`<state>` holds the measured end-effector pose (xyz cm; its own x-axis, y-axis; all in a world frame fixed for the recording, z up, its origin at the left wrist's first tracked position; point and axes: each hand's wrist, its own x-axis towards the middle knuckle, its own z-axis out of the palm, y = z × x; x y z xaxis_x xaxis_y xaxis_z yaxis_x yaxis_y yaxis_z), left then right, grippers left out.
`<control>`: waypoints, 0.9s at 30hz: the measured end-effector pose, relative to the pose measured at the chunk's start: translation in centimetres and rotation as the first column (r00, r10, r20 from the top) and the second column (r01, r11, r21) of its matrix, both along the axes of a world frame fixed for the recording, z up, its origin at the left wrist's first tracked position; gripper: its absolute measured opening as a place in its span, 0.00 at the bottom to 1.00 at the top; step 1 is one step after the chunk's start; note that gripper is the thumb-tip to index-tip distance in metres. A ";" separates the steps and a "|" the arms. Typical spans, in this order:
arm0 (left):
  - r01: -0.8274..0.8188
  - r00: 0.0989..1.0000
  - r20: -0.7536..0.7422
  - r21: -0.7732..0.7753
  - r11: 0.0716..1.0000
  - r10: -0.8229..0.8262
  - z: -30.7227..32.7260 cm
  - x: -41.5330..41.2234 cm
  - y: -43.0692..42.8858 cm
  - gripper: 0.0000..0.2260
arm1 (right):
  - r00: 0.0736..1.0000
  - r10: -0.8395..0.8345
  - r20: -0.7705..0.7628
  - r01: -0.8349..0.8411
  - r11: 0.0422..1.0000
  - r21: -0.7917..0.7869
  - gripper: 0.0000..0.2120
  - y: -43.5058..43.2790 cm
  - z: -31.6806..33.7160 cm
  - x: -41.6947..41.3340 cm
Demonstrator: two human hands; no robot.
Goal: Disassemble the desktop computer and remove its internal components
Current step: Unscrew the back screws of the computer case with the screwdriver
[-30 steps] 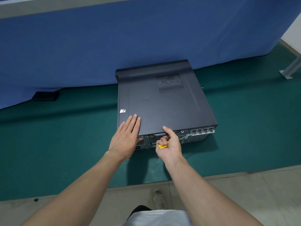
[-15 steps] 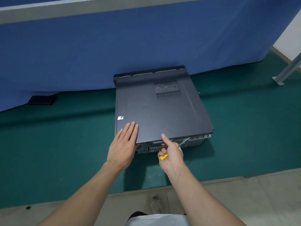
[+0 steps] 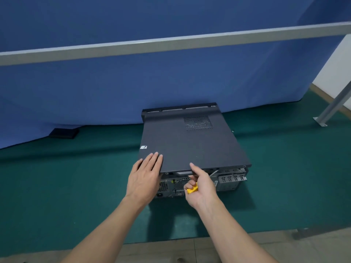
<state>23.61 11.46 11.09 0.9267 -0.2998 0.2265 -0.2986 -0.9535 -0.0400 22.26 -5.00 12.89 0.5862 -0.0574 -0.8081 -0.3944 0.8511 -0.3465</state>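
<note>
PC (image 3: 190, 145) lies on its side on the green mat (image 3: 76, 177). Its far end is against the blue partition (image 3: 133, 82) and its rear face (image 3: 228, 179) is toward the person. The cover (image 3: 180, 152) is the top surface, with a vent (image 3: 198, 122) at the far right. Its near edge appears to overhang the rear face.

Handling, judged:
- Cover is thin painted sheet metal, light next to the chassis. It is stiff flat but likely to twist if raised by one corner.
- The paint is smooth, so a flat palm should get enough friction to slide it.
- Folded edges may be sharp, and the rails may bind if it is pulled skew.
- Chassis looks heavy enough to stay put on the mat.
- Best hold: the near edge, both hands spread apart, pulling straight toward the person and then lifting.

Hands:
- Left hand (image 3: 144, 177) is flat, fingers straight and together. The fingertips rest on the cover's near-left corner and the palm hangs off the edge. It holds nothing.
- Right hand (image 3: 201, 186) has its lower fingers curled round the yellow handle of a screwdriver (image 3: 192, 189), and the shaft points away toward the rear face. One straightened digit touches the cover's near edge at mid-width.
- Cannot tell whether the screwdriver tip is engaged with anything.
</note>
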 end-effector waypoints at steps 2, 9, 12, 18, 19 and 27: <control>0.007 0.993 0.122 -0.034 0.999 -0.002 0.9 0.7 -0.2 0.27 | 0.999 0.003 0.047 -0.002 1.000 -0.020 0.14 -0.3 1.2 0.5; 0.042 0.925 0.380 -0.091 0.995 -0.005 4.6 2.5 -1.8 0.19 | 0.989 -0.032 0.145 0.022 0.997 0.073 0.12 -1.3 5.9 2.3; 0.107 0.881 0.470 -0.094 0.990 -0.051 6.4 3.2 -3.3 0.14 | 0.981 -0.087 0.171 0.074 0.994 0.080 0.14 -2.9 7.7 3.3; 0.149 0.785 0.615 -0.073 0.986 -0.073 8.7 2.8 -8.1 0.12 | 0.968 -0.050 0.248 0.045 0.999 0.027 0.11 -7.7 9.9 4.9; 0.140 0.780 0.621 -0.060 0.988 -0.072 9.0 2.6 -8.8 0.12 | 0.968 -0.037 0.250 0.031 0.999 0.030 0.11 -8.5 10.0 4.8; 0.101 0.738 0.670 -0.003 0.995 -0.073 10.7 1.9 -15.9 0.13 | 0.941 0.002 0.338 -0.031 0.996 0.079 0.10 -15.6 11.1 4.9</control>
